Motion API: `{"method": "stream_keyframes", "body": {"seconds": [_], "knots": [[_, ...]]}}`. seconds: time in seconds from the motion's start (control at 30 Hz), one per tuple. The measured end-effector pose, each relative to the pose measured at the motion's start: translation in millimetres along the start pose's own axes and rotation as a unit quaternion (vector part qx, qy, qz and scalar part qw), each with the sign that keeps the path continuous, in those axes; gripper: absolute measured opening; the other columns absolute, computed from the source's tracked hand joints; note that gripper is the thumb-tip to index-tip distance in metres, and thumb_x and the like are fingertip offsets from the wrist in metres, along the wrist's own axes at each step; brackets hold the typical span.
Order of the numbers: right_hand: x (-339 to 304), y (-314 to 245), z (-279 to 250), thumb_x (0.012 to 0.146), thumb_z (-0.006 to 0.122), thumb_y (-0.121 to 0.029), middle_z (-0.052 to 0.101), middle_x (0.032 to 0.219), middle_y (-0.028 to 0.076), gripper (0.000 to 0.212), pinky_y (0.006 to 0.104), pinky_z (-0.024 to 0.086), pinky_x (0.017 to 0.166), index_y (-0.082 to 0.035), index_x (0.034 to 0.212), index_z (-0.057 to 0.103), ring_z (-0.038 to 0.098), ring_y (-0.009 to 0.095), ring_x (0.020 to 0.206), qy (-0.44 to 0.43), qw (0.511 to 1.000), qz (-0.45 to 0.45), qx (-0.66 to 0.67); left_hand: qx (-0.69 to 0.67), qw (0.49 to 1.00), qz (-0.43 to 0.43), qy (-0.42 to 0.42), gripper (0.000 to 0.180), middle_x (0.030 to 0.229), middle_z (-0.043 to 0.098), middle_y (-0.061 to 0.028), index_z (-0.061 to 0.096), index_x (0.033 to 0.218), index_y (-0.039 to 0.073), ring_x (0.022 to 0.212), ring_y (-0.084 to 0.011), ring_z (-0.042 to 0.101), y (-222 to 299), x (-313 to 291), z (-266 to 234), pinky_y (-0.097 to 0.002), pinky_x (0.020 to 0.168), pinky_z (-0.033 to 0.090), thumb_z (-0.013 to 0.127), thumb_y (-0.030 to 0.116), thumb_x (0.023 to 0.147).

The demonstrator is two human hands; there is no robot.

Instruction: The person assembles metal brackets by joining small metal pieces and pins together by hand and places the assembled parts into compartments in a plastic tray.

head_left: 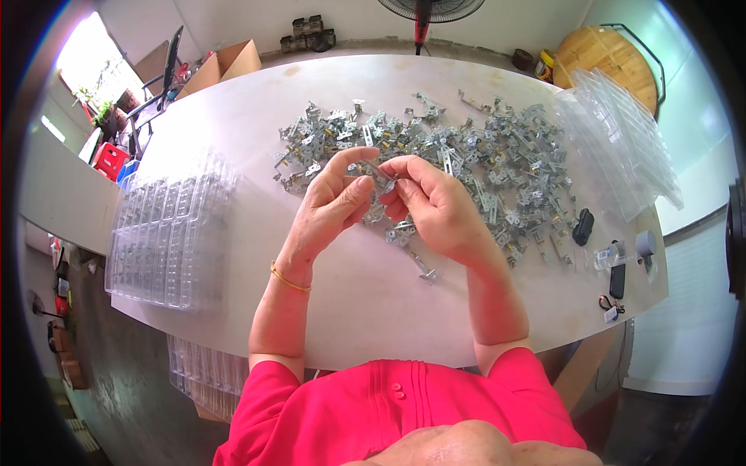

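The 2 hands meet over the near edge of the heap. The right hand (437, 198) is closed to a pinch, thumb against forefinger, with a small silvery metal part (384, 183) at its fingertips. The left hand (330, 203) is half curled, its thumb and forefinger parted in a C just beside that part; whether it also grips the part I cannot tell. The metal part lies between the fingertips of both hands.

A yellow bangle (290, 279) circles the left wrist. Just beyond the hands and to their right spreads a heap of metal brackets (505, 167), some with brass-coloured bits. At its near edge, between the forearms, a long bracket (422, 266) lies on the pale table (373, 311).

Well to the left of the hands, clear compartmented trays (167, 241) are stacked. Farther right, beyond the heap, more clear plastic trays (614, 144) lie piled; nearer on that side is a black object (583, 227). Far ahead of the hands stand a fan (423, 19) and, ahead to the left, a cardboard box (229, 64).
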State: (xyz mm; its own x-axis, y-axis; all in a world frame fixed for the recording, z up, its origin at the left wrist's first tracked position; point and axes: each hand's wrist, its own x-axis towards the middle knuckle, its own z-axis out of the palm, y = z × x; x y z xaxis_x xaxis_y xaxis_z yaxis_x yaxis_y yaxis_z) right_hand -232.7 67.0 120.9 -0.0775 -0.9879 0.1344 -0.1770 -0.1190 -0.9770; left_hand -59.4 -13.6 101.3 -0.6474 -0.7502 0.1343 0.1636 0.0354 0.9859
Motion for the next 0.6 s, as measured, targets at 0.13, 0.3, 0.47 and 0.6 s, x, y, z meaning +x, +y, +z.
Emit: {"method": "stream_keyframes", "body": {"seconds": [0.13, 0.3, 0.47, 0.6], "knots": [[6.0, 5.0, -11.8, 0.107, 0.046, -0.011, 0.068, 0.092, 0.006, 0.02, 0.0295, 0.055, 0.076, 0.001, 0.112, 0.06, 0.065, 0.012, 0.082, -0.068, 0.993, 0.038, 0.084, 0.006, 1.0, 0.006, -0.018, 0.055, 0.066, 0.046, 0.008, 0.045, 0.145, 0.003, 0.055, -0.0003, 0.036, -1.7, 0.2, -2.9, -0.0168, 0.049, 0.024, 0.062, 0.032, 0.102], [8.7, 7.4, -11.4, 0.105, 0.052, -0.013, 0.067, 0.09, 0.004, 0.016, 0.0273, 0.053, 0.075, 0.001, 0.103, 0.061, 0.063, 0.011, 0.08, -0.062, 0.994, 0.052, 0.072, 0.01, 0.998, -0.007, -0.067, 0.058, 0.069, 0.047, 0.0077, 0.042, 0.148, 0.002, 0.059, -0.0021, 0.039, -5.4, 0.3, -4.9, -0.0181, 0.051, 0.028, 0.064, 0.028, 0.101], [10.4, 12.8, -7.4, 0.102, 0.059, -0.011, 0.066, 0.092, 0.003, 0.012, 0.0275, 0.052, 0.074, -0.001, 0.097, 0.061, 0.062, 0.012, 0.082, -0.005, 1.0, -0.005, -0.025, 0.027, 0.995, -0.033, -0.086, 0.055, 0.068, 0.049, 0.006, 0.043, 0.147, 0.002, 0.06, -0.003, 0.042, -6.3, 0.6, -3.1, -0.0199, 0.052, 0.031, 0.063, 0.027, 0.102], [11.9, 13.4, -9.0, 0.097, 0.064, -0.007, 0.066, 0.101, 0.008, 0.006, 0.0311, 0.051, 0.079, -0.002, 0.098, 0.062, 0.063, 0.019, 0.092, 0.084, 0.976, -0.181, -0.09, -0.072, 0.992, -0.093, -0.049, 0.043, 0.066, 0.05, 0.0037, 0.051, 0.138, 0.002, 0.054, -0.0029, 0.039, 0.3, 4.1, -5.9, -0.0199, 0.046, 0.028, 0.058, 0.028, 0.104]]}}
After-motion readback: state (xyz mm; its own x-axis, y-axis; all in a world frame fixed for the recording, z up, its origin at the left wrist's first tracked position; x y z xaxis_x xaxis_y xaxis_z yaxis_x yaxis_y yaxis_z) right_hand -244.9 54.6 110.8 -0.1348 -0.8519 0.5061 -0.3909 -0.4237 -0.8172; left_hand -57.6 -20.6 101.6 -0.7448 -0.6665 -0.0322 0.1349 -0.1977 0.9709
